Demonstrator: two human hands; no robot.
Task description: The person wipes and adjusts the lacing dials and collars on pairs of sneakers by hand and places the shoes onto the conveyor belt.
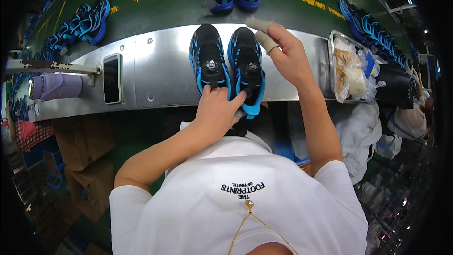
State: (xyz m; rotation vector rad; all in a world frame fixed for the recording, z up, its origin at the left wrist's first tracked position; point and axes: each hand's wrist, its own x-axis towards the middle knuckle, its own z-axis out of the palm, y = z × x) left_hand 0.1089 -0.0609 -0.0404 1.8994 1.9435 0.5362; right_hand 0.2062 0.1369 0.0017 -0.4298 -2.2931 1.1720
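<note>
Shoes [206,42] are set side by side on the bench [163,61], touched at the back by the left hand [217,111]; whether clamped cannot be told. The right hand [288,52] is held aside, fingers [278,31] parted. The pair is best steadied lightly.

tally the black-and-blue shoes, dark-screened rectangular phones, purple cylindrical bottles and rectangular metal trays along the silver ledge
Black-and-blue shoes: 2
Dark-screened rectangular phone: 1
Purple cylindrical bottle: 1
Rectangular metal tray: 1
Total: 5
</note>
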